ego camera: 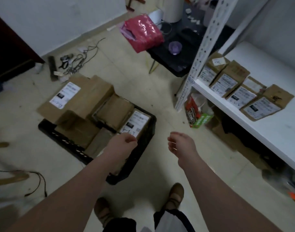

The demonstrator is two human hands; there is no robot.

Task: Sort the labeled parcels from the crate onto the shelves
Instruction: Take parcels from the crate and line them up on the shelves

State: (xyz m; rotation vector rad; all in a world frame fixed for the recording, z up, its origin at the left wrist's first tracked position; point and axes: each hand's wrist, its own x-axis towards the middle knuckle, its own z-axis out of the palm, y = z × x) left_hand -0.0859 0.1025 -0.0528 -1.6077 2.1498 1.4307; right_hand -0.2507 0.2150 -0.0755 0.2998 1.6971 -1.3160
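A black plastic crate (146, 131) stands on the floor ahead of me, filled with several brown cardboard parcels. One parcel (136, 122) at the crate's right end shows a white label facing up. My left hand (124, 142) hovers over that parcel's near edge, fingers loosely curled, holding nothing. My right hand (181, 144) hangs over bare floor to the right of the crate, fingers loosely curled and empty. A large labeled box (76, 96) lies across the crate's far left. On the white shelf (277, 131) at right, several labeled parcels (260, 106) stand in a row.
The shelf's white perforated upright (202, 52) rises at the right. Bags and snack packs (195, 114) sit under the shelf. A pink wrapped package (143, 32) lies on a black table (175, 64). Cables (76, 61) are strewn near the far wall. My feet (175, 195) stand below.
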